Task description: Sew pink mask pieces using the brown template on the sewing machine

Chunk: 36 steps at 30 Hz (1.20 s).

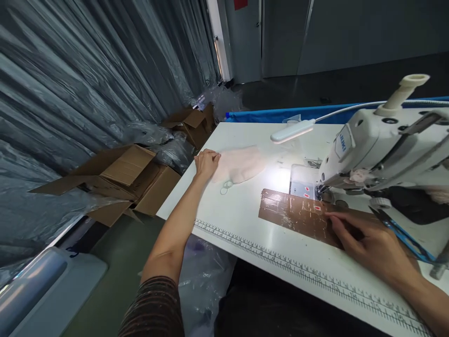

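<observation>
At the left side of the white table, my left hand [207,163] has its fingers closed at the edge of a thin pale pink piece of fabric [242,161]. The fabric lies flat and looks slightly blurred. A loose loop of light green cord [226,186] lies by its lower edge. My right hand [372,238] rests on a brown taped strip [294,210] before the sewing machine [351,145]. Its thumb and index finger come together near a small red mark; whatever may be between them is too small to make out.
A lit lamp bar [293,131] hangs over the table. Blue-handled thread snips [403,236] lie right of my right hand. A printed ruler [277,257] runs along the front edge. Open cardboard boxes [129,168] and plastic stand on the floor at left.
</observation>
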Available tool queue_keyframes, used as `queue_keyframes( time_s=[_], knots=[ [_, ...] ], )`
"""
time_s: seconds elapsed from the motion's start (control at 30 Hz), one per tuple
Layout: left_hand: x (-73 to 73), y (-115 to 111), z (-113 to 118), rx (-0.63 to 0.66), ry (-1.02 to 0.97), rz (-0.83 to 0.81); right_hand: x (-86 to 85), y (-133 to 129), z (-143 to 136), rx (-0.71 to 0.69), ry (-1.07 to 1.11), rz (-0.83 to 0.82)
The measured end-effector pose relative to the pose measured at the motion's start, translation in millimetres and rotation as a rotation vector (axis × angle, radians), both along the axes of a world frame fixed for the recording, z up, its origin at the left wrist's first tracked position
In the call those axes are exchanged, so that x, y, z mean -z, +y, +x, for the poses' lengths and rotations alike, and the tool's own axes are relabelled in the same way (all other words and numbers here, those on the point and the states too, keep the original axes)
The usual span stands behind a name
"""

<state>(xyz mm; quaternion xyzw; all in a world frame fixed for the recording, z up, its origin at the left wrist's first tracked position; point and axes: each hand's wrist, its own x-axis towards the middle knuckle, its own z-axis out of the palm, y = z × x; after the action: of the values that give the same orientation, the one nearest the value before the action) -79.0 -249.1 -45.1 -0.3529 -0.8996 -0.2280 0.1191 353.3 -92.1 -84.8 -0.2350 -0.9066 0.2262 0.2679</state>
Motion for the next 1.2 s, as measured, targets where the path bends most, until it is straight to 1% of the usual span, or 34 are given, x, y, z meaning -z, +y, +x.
queue_keyframes(
  time_s=[0.17, 0.27, 0.37, 0.5, 0.6, 0.63, 0.67, 0.7, 0.73, 0.8, 0.83, 0.87, 0.9, 0.93, 0.97, 1.03, 1.07, 1.1, 1.13, 1.2],
  knots=[
    [-1.1, 2.1, 2.2, 0.036, 0.047, 0.107, 0.2, 0.8, -2.2, 0.003, 0.011, 0.053],
    [-3.4, 5.1, 8.5, 0.114, 0.071, 0.17, -0.9, 1.0, -3.8, 0.0, 0.032, 0.082],
    [-4.2, 7.1, 17.3, 0.196, 0.078, 0.193, -0.7, 0.0, -3.1, 0.002, 0.062, 0.087],
    [-6.6, 6.6, 25.6, 0.278, 0.064, 0.197, -1.5, -3.3, 0.4, -0.007, 0.058, 0.014],
    [-14.7, 7.9, 35.7, 0.294, 0.052, 0.236, -8.0, -5.8, -0.4, -0.014, 0.042, -0.055],
    [-18.3, 9.6, 42.7, 0.324, 0.037, 0.245, -11.8, -6.3, -2.0, -0.016, 0.052, -0.071],
    [-21.8, 12.1, 52.4, 0.391, 0.013, 0.24, -16.4, -6.8, -4.2, -0.02, 0.063, -0.097],
    [-24.8, 15.1, 65.2, 0.499, -0.024, 0.211, -21.7, -7.1, -7.0, -0.018, 0.063, -0.143],
    [-26.9, 18.3, 81.0, 0.642, -0.068, 0.16, -27.5, -7.3, -10.0, -0.008, 0.05, -0.218],
    [-28.3, 23.2, 119.7, 0.972, -0.161, 0.009, -39.3, -7.8, -16.1, 0.009, 0.006, -0.451],
    [-27.6, 24.2, 140.8, 1.108, -0.199, -0.047, -44.6, -8.1, -18.9, -0.013, -0.004, -0.594],
    [-26.5, 24.0, 161.3, 1.228, -0.244, -0.09, -49.3, -8.5, -21.3, -0.066, 0.004, -0.738],
    [-25.3, 22.7, 180.0, 1.316, -0.313, -0.125, -52.9, -8.9, -23.4, -0.152, 0.008, -0.877],
    [-24.3, 20.8, 195.7, 1.382, -0.401, -0.156, -55.4, -9.3, -25.0, -0.25, 0.006, -0.994],
    [-23.7, 18.9, 207.4, 1.428, -0.502, -0.178, -56.6, -9.7, -26.3, -0.322, 0.001, -1.078],
    [-24.3, 17.2, 217.7, 1.468, -0.701, -0.18, -55.1, -9.9, -27.7, -0.372, -0.003, -1.147],
    [-25.2, 18.1, 217.0, 1.457, -0.767, -0.153, -52.6, -9.5, -27.7, -0.366, 0.007, -1.157],
    [-26.6, 20.2, 213.2, 1.418, -0.792, -0.105, -49.2, -8.8, -27.4, -0.343, 0.021, -1.158],
    [-28.2, 23.2, 207.5, 1.351, -0.768, -0.04, -45.2, -7.8, -26.7, -0.311, 0.035, -1.156],
    [-31.7, 29.7, 194.1, 1.188, -0.608, 0.077, -36.9, -5.9, -24.9, -0.235, 0.054, -1.129]
  ],
)
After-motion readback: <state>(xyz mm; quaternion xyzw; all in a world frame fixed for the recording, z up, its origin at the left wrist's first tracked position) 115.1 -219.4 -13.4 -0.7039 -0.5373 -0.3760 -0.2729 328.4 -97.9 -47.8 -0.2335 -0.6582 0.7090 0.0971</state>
